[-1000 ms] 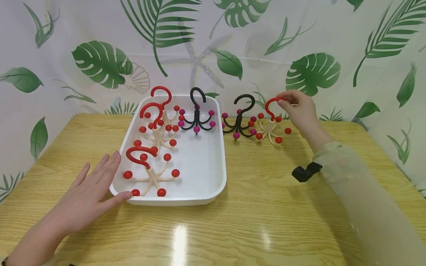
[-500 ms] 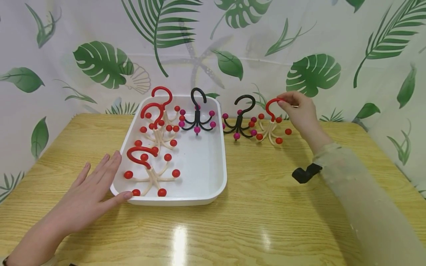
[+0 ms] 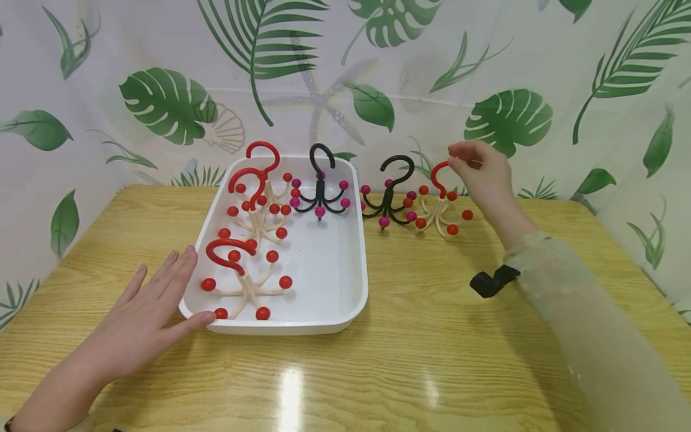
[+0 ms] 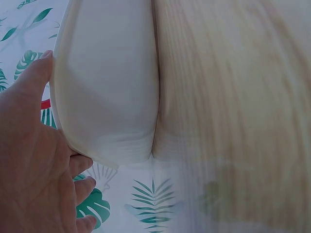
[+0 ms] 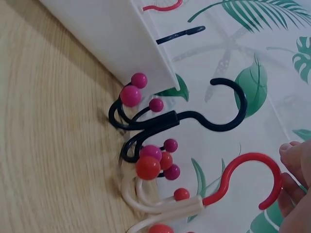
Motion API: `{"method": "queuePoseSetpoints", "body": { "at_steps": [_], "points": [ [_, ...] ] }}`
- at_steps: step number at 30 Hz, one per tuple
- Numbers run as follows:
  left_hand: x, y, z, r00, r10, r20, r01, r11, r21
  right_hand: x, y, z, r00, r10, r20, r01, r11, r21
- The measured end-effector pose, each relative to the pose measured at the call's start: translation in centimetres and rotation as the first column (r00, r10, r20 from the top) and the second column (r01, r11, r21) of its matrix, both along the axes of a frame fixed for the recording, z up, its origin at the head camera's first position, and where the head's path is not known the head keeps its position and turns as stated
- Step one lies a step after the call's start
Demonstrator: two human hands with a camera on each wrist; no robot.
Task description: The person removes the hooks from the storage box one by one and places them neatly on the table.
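My left hand [image 3: 137,330] lies with straight fingers against the left front corner of a white tray [image 3: 286,328]; in the left wrist view its thumb and fingers touch the rim. At the back right, my right hand [image 3: 483,174] is at the hook of a red-hooked, cream-armed hanger [image 3: 438,177] with red ball tips, standing on the table. The right wrist view shows the thumb and fingertips parted right beside the red hook [image 5: 226,177]. A black hanger [image 3: 387,198] with pink ball tips stands just left of it, their arms overlapping.
Inside the tray, three red-hooked hangers line the left side, the nearest one [image 3: 248,288] at the front. A black hanger [image 3: 320,192] stands at the tray's back right. A leaf-print cloth [image 3: 410,66] hangs behind the wooden table [image 3: 421,336].
My right hand's fingertips have spread apart at the red hook, and the hand has risen slightly. The left hand, tray and hangers have stayed put.
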State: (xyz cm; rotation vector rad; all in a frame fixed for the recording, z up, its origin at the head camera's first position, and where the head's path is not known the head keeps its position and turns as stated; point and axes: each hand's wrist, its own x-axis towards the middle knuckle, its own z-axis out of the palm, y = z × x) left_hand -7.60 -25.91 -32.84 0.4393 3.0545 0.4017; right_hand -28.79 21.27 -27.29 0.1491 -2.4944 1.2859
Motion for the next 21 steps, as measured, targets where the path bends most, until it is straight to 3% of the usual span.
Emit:
{"method": "queuePoseSetpoints", "body": {
  "at_steps": [12, 21],
  "points": [
    [0.0, 0.0, -0.1, 1.0, -0.003, -0.015, 0.003, 1.0, 0.01, 0.3, -4.0, 1.7, 0.994, 0.081, -0.073, -0.087, 0.994, -0.07],
    [0.0, 0.0, -0.1, 1.0, 0.003, 0.004, -0.004, 1.0, 0.016, 0.3, -7.6, 1.8, 0.977, 0.186, -0.106, -0.194, 0.978, -0.071]
  ]
}}
